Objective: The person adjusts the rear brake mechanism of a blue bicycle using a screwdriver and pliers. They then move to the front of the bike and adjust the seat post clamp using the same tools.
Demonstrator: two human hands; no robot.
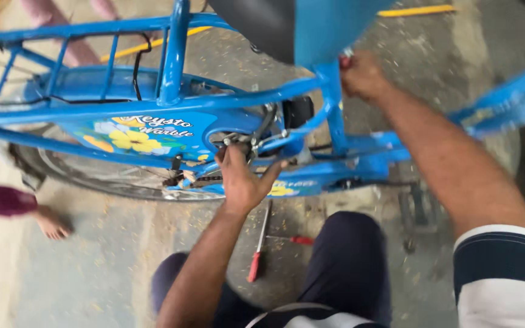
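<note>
Two hands on a blue bicycle

The left hand (244,179) presses at the chain guard (153,133) near the brake parts; the right hand (360,76) grips the seat tube (335,115). A red-handled screwdriver (257,246) lies on the floor (92,261).

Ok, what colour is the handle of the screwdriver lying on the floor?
Red, on the screwdriver; the head view shows it best.
</note>
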